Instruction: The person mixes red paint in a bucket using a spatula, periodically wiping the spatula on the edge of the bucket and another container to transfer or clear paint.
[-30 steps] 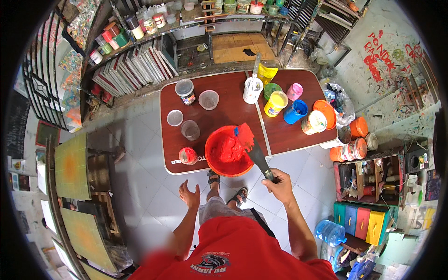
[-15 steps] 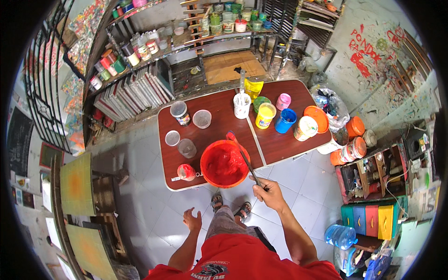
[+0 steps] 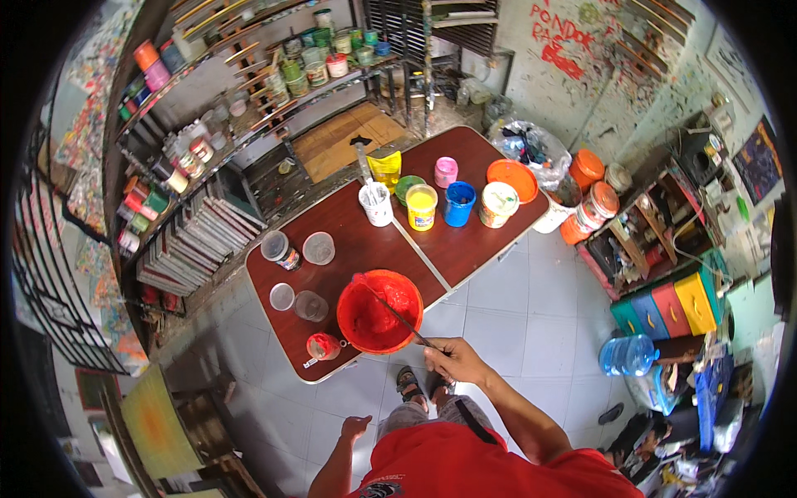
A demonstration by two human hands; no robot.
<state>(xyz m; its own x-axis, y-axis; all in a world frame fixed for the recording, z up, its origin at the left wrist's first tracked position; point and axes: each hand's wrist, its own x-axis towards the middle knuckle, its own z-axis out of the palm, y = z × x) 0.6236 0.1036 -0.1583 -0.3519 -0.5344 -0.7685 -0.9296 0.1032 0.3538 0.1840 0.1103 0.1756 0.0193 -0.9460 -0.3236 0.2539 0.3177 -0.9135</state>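
My right hand (image 3: 455,361) is closed around the dark handle of a long stirring tool (image 3: 398,315). The tool leans across an orange-red tub (image 3: 341,334) of thick red paint, its paint-coated end at the tub's far left rim. My left hand (image 3: 355,427) hangs in front of my body, away from the table, fingers loosely bent and nothing in it. Left of the tub stands a small red-smeared container (image 3: 323,346). Beyond that are a clear plastic cup (image 3: 311,306), a round lid (image 3: 281,296), a labelled jar (image 3: 280,250) and another clear tub (image 3: 318,248).
On the dark red table (image 3: 469,261) stand a white pail (image 3: 376,204) with tools, a yellow paint pot (image 3: 421,207), a blue pot (image 3: 458,204), a white tub (image 3: 498,205) and a pink jar (image 3: 446,172). Paint-laden shelves line the back; coloured drawers (image 3: 664,307) stand at right.
The tool's coated end has gone from above the tub's far right rim to its far left side. My left hand has lowered. The whole view has turned and shifted rightward.
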